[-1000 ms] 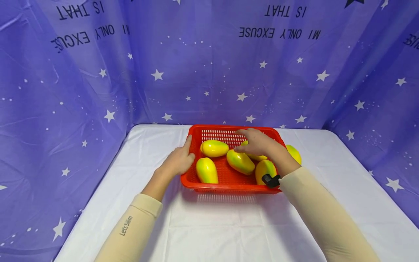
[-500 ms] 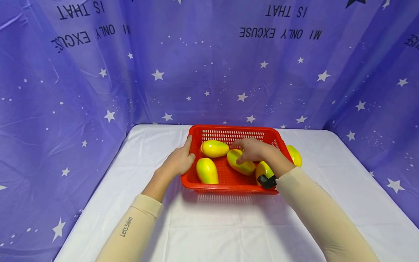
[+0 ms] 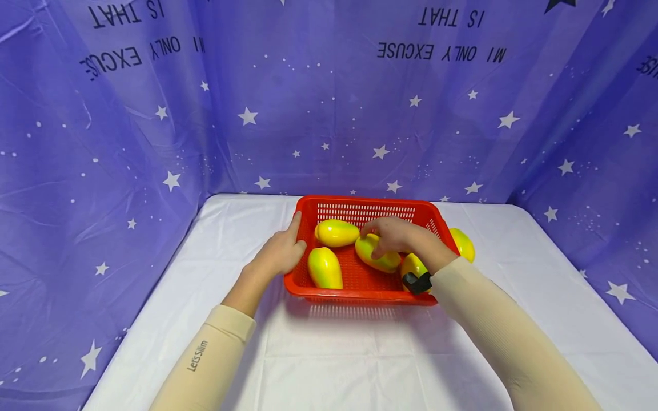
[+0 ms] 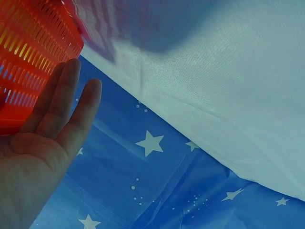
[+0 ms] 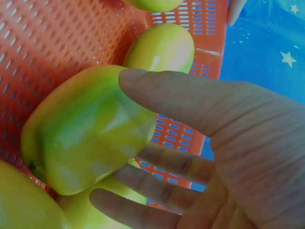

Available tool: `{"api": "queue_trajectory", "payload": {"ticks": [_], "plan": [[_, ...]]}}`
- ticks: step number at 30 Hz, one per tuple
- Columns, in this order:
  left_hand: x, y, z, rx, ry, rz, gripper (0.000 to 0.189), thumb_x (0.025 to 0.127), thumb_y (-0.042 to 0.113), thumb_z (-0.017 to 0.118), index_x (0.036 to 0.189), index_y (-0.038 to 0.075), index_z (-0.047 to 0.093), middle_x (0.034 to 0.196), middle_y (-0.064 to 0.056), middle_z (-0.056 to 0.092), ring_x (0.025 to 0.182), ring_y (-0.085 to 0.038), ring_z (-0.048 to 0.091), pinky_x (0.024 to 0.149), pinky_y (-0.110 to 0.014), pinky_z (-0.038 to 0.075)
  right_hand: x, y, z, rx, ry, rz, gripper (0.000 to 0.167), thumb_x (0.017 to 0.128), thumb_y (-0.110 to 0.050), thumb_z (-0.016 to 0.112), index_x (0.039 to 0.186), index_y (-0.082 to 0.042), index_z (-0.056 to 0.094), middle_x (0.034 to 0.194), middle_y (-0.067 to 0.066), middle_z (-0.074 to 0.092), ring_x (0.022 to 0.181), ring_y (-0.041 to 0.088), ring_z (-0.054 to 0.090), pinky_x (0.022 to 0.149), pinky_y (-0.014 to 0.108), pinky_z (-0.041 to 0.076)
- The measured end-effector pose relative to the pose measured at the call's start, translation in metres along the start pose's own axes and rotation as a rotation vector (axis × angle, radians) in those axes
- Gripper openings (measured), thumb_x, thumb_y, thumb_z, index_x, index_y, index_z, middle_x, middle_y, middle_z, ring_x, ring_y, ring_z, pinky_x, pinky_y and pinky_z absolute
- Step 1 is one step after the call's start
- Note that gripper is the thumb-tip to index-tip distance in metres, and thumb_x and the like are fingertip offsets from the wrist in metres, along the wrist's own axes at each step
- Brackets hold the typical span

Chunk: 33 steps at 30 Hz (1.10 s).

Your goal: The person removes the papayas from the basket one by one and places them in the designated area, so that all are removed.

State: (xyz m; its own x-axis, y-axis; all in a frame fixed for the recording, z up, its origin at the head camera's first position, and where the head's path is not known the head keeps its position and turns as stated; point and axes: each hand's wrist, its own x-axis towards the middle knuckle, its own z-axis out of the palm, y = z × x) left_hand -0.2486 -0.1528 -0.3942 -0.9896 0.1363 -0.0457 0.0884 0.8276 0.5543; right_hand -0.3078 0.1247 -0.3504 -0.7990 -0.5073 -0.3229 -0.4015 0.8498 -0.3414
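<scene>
A red perforated plastic basket (image 3: 360, 295) holds several yellow-green mangoes. My right hand (image 3: 396, 235) reaches inside and grips the middle mango (image 5: 88, 136): the thumb lies on its upper side, the other fingers along the opposite side. At the basket's left side is my left hand (image 3: 280, 251), with its index finger and thumb at the rim. The left wrist view shows straight fingers (image 4: 78, 114) against the outer wall. Left of the gripped mango lie a back mango (image 3: 336, 233) and a front mango (image 3: 325, 269). Beneath my right wrist, another mango (image 3: 413, 264) is partly covered.
One more mango (image 3: 464, 244) shows just outside the basket's right side. The basket stands toward the back of a white-covered table (image 3: 329, 359). Purple-blue star-printed curtains (image 3: 329, 114) surround the back and sides. A black strap (image 3: 416, 282) is at my right wrist.
My right hand has come down and toward me from over the basket's back part, and its fingers have closed on the middle mango. My left hand has stayed put.
</scene>
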Motion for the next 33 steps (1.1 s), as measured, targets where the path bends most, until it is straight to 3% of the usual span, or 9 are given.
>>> {"api": "queue_trajectory", "payload": {"ticks": [7,20,33], "plan": [[0.001,0.000,0.001,-0.001,0.002,0.003,0.077,0.101,0.025,0.042,0.168,0.013,0.006,0.144,-0.027,0.058,0.120,-0.041,0.064,0.109,-0.054,0.047,0.002,-0.001,0.002,0.047,-0.043,-0.010,0.042,0.081,-0.013,0.085,0.120,-0.021,0.072,0.124,0.015,0.065,0.114,0.033,0.058,0.086,0.041,0.059],[0.001,0.000,0.002,-0.002,-0.010,-0.002,0.077,0.101,0.025,0.041,0.168,0.014,0.005,0.143,-0.027,0.058,0.120,-0.039,0.064,0.109,-0.053,0.047,-0.001,0.000,0.001,0.046,-0.073,0.008,0.048,0.083,-0.014,0.083,0.129,-0.024,0.071,0.135,0.010,0.063,0.122,0.032,0.054,0.100,0.050,0.054],[-0.001,0.002,-0.001,0.009,-0.008,-0.003,0.077,0.100,0.026,0.041,0.168,0.012,0.005,0.148,-0.027,0.055,0.128,-0.042,0.061,0.113,-0.054,0.043,-0.020,-0.006,-0.026,0.033,0.016,-0.038,0.050,0.086,-0.012,0.080,0.134,-0.022,0.070,0.140,0.009,0.063,0.133,0.035,0.052,0.110,0.056,0.046]]}}
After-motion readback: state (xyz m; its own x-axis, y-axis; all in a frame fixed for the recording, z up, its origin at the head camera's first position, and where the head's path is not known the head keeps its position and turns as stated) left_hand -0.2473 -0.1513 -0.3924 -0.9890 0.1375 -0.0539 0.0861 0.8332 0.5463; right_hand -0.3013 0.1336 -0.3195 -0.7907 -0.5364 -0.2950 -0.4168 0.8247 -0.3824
